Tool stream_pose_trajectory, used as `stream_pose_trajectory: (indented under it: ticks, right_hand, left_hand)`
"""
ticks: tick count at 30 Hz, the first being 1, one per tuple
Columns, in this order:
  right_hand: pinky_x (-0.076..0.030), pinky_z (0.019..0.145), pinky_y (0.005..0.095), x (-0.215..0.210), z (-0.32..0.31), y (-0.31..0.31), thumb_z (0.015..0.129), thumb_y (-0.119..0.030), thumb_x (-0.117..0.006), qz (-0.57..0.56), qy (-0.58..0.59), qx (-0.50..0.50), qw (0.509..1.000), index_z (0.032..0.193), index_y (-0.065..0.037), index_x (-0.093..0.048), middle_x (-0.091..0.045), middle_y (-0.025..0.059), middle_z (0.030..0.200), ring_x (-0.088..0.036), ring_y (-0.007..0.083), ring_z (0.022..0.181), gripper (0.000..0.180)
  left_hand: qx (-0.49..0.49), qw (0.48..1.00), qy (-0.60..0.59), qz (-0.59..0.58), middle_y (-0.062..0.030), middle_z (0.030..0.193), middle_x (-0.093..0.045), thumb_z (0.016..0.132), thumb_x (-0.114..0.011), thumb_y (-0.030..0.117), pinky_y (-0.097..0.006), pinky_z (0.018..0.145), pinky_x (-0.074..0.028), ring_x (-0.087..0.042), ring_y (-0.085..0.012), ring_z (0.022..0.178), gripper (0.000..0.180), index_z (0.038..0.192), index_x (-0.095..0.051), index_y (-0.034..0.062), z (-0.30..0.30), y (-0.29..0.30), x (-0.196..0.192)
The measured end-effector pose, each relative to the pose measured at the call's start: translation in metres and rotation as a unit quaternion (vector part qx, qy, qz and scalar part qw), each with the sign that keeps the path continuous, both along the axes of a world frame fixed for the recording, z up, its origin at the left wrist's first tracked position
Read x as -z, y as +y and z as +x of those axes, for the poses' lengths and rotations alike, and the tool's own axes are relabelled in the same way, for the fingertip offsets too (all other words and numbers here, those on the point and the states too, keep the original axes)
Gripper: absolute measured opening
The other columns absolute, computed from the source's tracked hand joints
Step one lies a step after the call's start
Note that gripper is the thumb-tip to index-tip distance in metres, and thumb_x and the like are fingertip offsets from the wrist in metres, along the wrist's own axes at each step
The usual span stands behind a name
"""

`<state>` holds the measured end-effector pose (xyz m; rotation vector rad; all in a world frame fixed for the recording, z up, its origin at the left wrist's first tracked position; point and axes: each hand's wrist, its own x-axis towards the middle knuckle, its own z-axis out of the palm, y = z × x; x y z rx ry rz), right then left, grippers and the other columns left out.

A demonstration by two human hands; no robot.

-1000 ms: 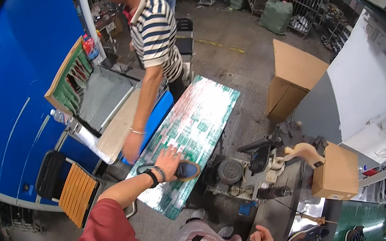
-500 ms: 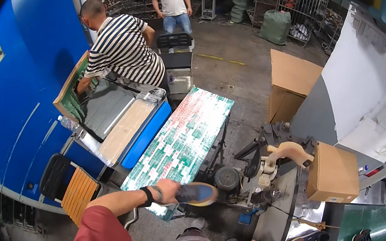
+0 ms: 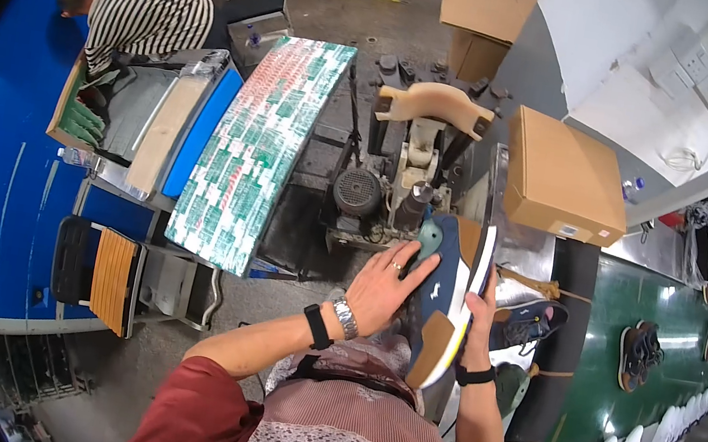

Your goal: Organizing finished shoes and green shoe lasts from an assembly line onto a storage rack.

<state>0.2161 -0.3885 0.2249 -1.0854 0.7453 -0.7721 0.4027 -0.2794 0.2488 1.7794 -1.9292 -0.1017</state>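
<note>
A navy shoe (image 3: 444, 294) with brown patches and a white sole is held upright on its side between my two hands, in front of the machine. A green shoe last (image 3: 430, 238) fills its opening. My left hand (image 3: 388, 286) grips the shoe at the opening, its fingertips on the last. Along the sole, my right hand (image 3: 479, 327) holds the other side; part of its fingers is hidden behind the shoe. Just beyond the shoe's upper end rises the metal post (image 3: 416, 201) of the machine, topped by a curved tan pad (image 3: 437, 107).
A motor (image 3: 357, 192) sits left of the post, beside a long green-and-white covered table (image 3: 256, 142). Cardboard box (image 3: 567, 175) and another dark shoe (image 3: 531, 322) lie on the right bench. A green conveyor (image 3: 612, 333) carries shoes. A person in stripes (image 3: 152, 12) bends at far left.
The shoe has gone from my left hand over the table's near end to both hands before the machine. My right hand, earlier free and open, has taken hold. The view has turned right.
</note>
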Motion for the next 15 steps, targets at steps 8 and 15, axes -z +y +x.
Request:
stream_pose_trajectory:
  ticks: [8, 15]
  right_hand:
    - [-0.039, 0.11, 0.0368, -0.057, 0.055, -0.046, 0.082, -0.014, -0.067, -0.298, 0.139, 0.004, 0.945, 0.156, 0.002, -0.023, -0.048, 0.0243, 0.145, -0.05, 0.0282, 0.132, 0.087]
    - [-0.05, 0.093, 0.0515, -0.089, 0.103, -0.037, 0.078, -0.031, -0.074, -0.456, 0.401, -0.054, 0.792, 0.158, -0.003, -0.018, -0.052, 0.0324, 0.128, -0.059, 0.0504, 0.11, 0.102]
  left_hand:
    - [-0.076, 0.971, 0.223, -0.033, -0.0308, 0.149, -0.034, 0.058, -0.072, -0.011, -0.045, 0.108, -0.044, -0.042, -0.0491, 0.132, 0.116, 0.157, -0.012, 0.0005, 0.004, -0.043, 0.003]
    - [-0.109, 0.931, 0.338, -0.089, -0.0348, 0.145, -0.038, 0.075, -0.076, 0.008, -0.046, 0.109, -0.041, -0.042, -0.0515, 0.132, 0.1, 0.154, -0.016, -0.006, 0.013, -0.05, 0.05]
